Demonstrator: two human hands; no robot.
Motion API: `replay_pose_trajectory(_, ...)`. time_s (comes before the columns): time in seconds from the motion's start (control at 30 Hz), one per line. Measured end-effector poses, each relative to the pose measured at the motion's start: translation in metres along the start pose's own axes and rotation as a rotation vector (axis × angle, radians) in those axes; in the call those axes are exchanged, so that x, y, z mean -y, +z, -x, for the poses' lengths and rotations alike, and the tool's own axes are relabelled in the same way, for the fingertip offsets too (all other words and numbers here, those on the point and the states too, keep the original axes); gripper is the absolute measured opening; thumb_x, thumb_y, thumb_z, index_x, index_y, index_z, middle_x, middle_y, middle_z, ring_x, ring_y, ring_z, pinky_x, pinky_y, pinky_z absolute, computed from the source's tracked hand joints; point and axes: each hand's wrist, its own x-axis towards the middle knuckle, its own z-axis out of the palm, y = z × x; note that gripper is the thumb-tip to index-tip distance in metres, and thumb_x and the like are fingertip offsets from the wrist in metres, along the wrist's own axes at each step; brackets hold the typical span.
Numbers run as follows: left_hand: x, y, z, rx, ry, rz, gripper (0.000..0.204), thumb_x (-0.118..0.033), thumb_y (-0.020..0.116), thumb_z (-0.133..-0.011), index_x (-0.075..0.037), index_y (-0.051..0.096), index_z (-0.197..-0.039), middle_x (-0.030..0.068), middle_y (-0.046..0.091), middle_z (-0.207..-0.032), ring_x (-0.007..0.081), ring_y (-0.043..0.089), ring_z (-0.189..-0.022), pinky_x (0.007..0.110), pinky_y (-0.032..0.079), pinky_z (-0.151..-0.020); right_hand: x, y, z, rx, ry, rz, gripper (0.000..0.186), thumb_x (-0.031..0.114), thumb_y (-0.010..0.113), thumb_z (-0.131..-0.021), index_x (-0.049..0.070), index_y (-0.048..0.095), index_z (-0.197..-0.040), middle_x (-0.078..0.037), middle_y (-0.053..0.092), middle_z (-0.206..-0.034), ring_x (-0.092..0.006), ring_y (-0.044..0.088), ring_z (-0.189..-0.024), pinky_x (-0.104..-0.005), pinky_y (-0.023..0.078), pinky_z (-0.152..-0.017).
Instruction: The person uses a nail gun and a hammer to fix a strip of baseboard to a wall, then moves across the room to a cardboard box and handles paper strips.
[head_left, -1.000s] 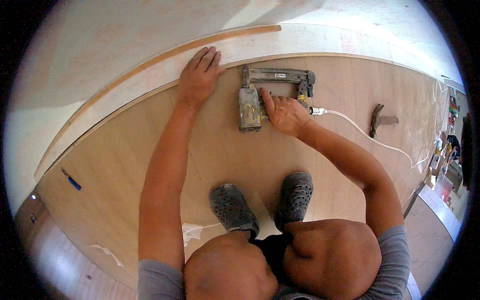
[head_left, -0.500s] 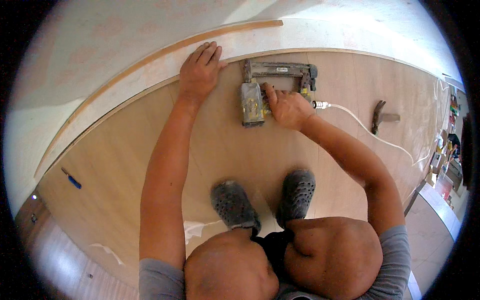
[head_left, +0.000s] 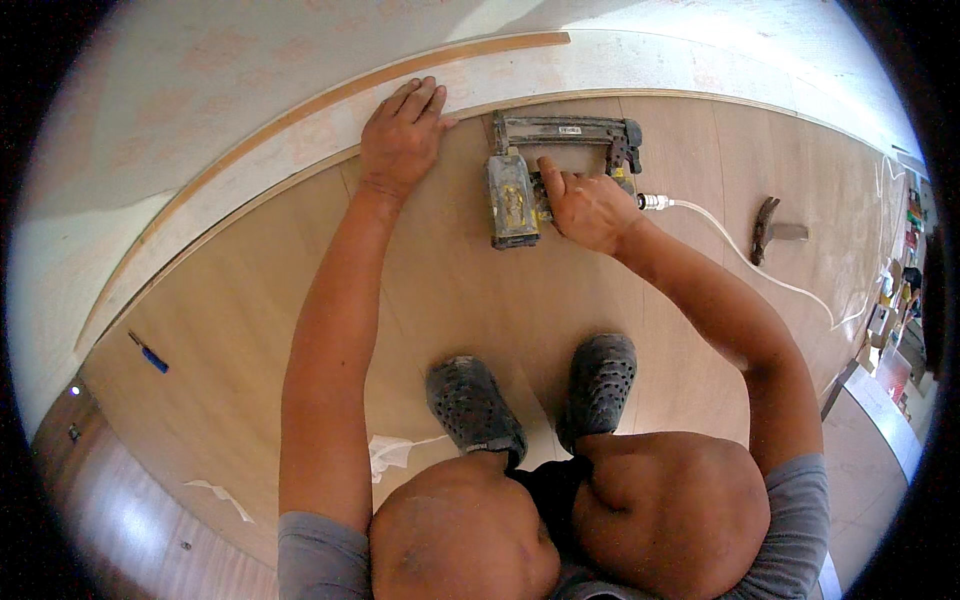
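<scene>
A grey and yellow pneumatic nail gun (head_left: 512, 200) lies on a plywood panel (head_left: 450, 280) just below the long white board (head_left: 700, 65) along the wall, with my right hand (head_left: 590, 205) wrapped round its handle. A pale air hose (head_left: 740, 246) runs from it toward the right. My left hand (head_left: 405, 125) presses on the white board left of the gun, fingers laid out over it. A thin tan wooden strip (head_left: 510, 43) runs along the board's upper part, above my fingers.
A hammer (head_left: 766, 230) lies to the right on the plywood, a blue-handled tool (head_left: 150, 353) to the left, and white paper scraps (head_left: 390, 455) near my dark clogs (head_left: 470, 400). Assorted clutter (head_left: 890, 320) sits at the far right, and a wood-look floor (head_left: 130, 510) shows at lower left.
The view has shifted slightly. My right hand and the nail gun have moved a little up and to the right in the frame. My left hand stays against the board.
</scene>
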Motion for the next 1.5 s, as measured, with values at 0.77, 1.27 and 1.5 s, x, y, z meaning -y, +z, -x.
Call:
replay_pose_trajectory(0.77, -0.002, 0.0, -0.019, 0.127, -0.016, -0.012, 0.044, -0.031, 0.072, -0.087, -0.004, 0.068, -0.122, 0.0077, 0.061, -0.136, 0.0263, 0.057, -0.125, 0.039, 0.053, -0.1, -0.007, 0.011, 0.0, -0.047, -0.094, 0.148, 0.06, 0.013, 0.049, -0.091, -0.014, 0.037, -0.144, -0.018, 0.068, -0.083, -0.0289, 0.069, -0.075, -0.0386, 0.057, -0.065)
replay_pose_trajectory(1.27, -0.007, -0.02, -0.013, 0.167, -0.081, -0.114, 0.047, -0.031, 0.071, -0.087, -0.004, 0.067, -0.126, 0.0082, 0.061, -0.138, 0.0257, 0.056, -0.127, 0.04, 0.049, -0.104, -0.006, -0.003, 0.002, -0.033, -0.077, 0.075, 0.057, 0.013, 0.051, -0.092, -0.01, 0.041, -0.143, -0.017, 0.07, -0.085, -0.028, 0.07, -0.075, -0.039, 0.058, -0.065)
replay_pose_trajectory(1.5, -0.002, -0.013, -0.015, 0.136, -0.011, -0.142, 0.047, -0.032, 0.071, -0.087, -0.003, 0.068, -0.123, 0.0112, 0.063, -0.134, 0.0268, 0.059, -0.123, 0.04, 0.051, -0.1, -0.009, -0.001, 0.001, -0.071, -0.082, 0.091, 0.054, 0.011, 0.05, -0.092, -0.011, 0.043, -0.141, -0.018, 0.069, -0.088, -0.0278, 0.07, -0.075, -0.0388, 0.058, -0.066)
